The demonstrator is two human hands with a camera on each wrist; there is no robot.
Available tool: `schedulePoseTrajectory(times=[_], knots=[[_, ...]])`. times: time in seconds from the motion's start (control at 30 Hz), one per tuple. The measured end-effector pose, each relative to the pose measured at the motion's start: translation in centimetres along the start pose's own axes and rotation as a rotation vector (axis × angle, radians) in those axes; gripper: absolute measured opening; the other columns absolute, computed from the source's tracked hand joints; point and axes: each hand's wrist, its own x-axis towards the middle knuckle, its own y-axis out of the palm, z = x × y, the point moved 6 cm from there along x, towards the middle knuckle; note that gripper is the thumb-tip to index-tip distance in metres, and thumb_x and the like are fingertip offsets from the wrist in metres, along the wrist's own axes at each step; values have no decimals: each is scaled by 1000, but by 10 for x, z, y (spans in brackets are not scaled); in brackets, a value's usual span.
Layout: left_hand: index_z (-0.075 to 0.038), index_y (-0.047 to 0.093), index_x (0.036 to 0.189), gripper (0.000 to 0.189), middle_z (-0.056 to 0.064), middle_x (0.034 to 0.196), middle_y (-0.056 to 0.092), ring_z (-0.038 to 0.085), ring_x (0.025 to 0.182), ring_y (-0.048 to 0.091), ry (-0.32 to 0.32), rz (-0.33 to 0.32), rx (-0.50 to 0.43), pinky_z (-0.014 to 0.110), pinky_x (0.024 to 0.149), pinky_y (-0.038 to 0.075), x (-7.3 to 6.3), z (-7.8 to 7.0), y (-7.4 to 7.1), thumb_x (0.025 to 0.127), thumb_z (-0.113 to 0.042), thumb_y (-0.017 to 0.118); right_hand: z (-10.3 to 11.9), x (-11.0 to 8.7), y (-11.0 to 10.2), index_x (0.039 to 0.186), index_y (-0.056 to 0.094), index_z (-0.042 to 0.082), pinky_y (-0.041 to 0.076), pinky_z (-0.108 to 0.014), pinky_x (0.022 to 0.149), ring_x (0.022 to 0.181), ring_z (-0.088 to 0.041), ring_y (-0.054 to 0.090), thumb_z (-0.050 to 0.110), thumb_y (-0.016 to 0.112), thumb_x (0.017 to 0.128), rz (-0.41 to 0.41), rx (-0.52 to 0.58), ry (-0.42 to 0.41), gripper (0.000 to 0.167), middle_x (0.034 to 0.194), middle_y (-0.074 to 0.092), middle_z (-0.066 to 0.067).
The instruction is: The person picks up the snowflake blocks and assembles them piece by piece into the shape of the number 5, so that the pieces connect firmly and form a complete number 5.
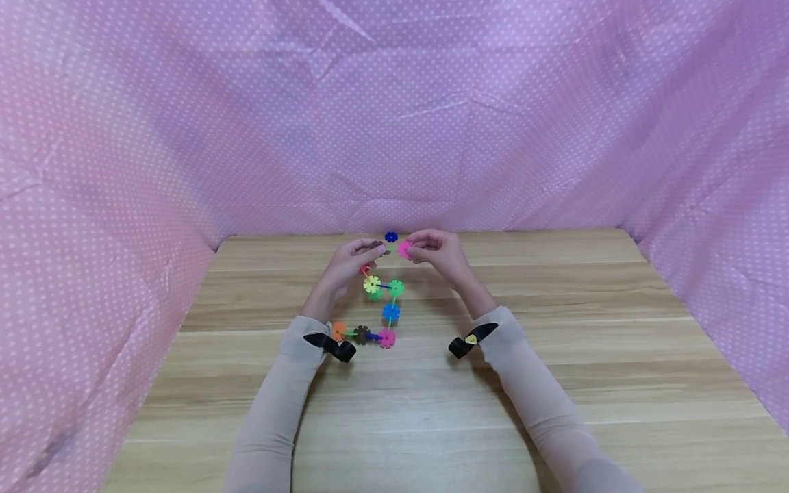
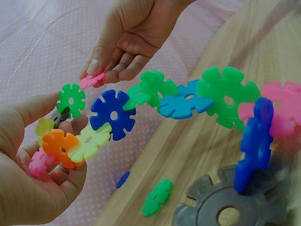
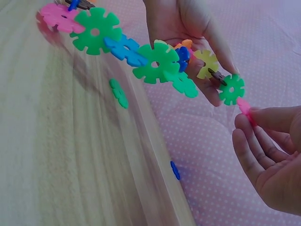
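Note:
A chain of notched, flower-shaped plastic discs (image 1: 391, 312) in several colours hangs from my left hand (image 1: 353, 261), which grips it near its far end. In the left wrist view, an orange disc (image 2: 60, 145) and a pink one (image 2: 41, 163) lie among the left fingers. Beyond the left fingertips stands a green end disc (image 2: 71, 100), joined to a dark brown disc (image 2: 59, 116). My right hand (image 1: 439, 250) pinches a pink disc (image 3: 244, 109) between thumb and fingers. This disc meets the green disc's edge; whether it is slotted in, I cannot tell.
A loose green disc (image 3: 118, 93) lies on the wooden table (image 1: 555, 356) beneath the chain. Closer to the table's back edge lies a loose dark blue disc (image 1: 391, 237). Pink dotted cloth (image 1: 394, 137) hangs behind the table and along both sides.

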Motion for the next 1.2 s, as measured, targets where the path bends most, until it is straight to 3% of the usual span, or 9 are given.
schedulePoseTrajectory(times=[0.1,0.27,0.53,0.8,1.0,1.2], knots=[[-9,64,122,33,16,123,66,20,91,61,8,4,-2,24,76,51,0,0,0,98,-30,71,1,-1,1,116,67,-12,62,-24,73,75,-7,71,-1,72,92,3,-2,-5,26,111,71,-32],[-8,64,121,31,22,126,63,14,85,59,19,9,-11,21,71,50,0,0,1,98,-28,70,0,-2,1,114,69,-10,62,-23,73,77,-7,70,0,73,92,6,-24,-16,24,105,75,-21],[-8,64,121,32,18,120,64,24,93,60,20,27,5,22,72,51,-1,-1,4,98,-29,70,2,-1,3,112,69,-12,61,-22,72,75,-6,70,-2,72,91,4,-23,-45,23,103,74,-25],[-7,67,124,36,8,115,65,24,96,58,8,35,-4,23,75,50,-4,-3,9,97,-30,72,6,-2,3,108,72,-9,62,-23,71,74,-7,71,0,74,91,-14,-53,-62,20,100,76,-21],[-8,72,117,32,-1,101,66,22,93,56,-17,7,2,22,72,48,-6,-3,10,94,-30,75,8,-3,3,106,75,-7,62,-27,73,74,-7,71,2,75,90,-9,-99,-66,18,99,77,-20],[-10,72,110,30,-4,75,54,14,73,48,2,23,20,31,71,39,-6,-1,14,94,-36,75,10,-4,2,103,75,-8,62,-27,70,70,-7,69,1,76,89,-24,-89,-84,17,95,77,-20]])
